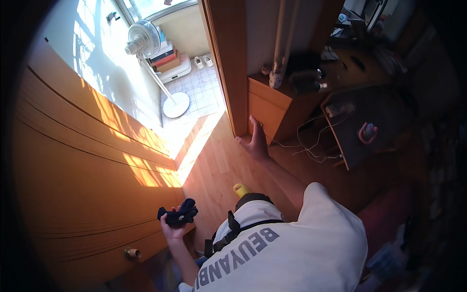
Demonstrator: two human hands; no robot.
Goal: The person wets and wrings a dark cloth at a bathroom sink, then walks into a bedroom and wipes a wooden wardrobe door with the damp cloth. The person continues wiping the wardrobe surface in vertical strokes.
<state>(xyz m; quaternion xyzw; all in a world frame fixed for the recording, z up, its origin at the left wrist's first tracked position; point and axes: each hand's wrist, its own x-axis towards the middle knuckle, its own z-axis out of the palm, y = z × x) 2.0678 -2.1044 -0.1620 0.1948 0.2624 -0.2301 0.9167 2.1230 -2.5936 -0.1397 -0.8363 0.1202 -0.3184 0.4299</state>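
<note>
My left hand [174, 230] is at the lower left, wrapped around a dark navy bundle of cloth [178, 214]. The bundle looks soft and folded; whether it is socks or gloves I cannot tell. Just behind it is the face of an orange-brown wooden door [95, 182] with a round knob [132, 253]. Held out ahead at the middle of the view, my right hand [257, 146] has nothing in it, its thumb and fingers apart. It appears in front of the wooden door frame [233, 91] and a wooden cabinet [268, 106]; contact cannot be made out.
Beyond the sunlit doorway, a white standing fan [144, 38] rises from a round base [176, 104] on tiles. Stacked boxes [168, 60] and white shoes [203, 62] lie behind it. White cables [310, 148] trail by a dark-topped table [365, 116]. A yellow slipper [240, 189] shows below me.
</note>
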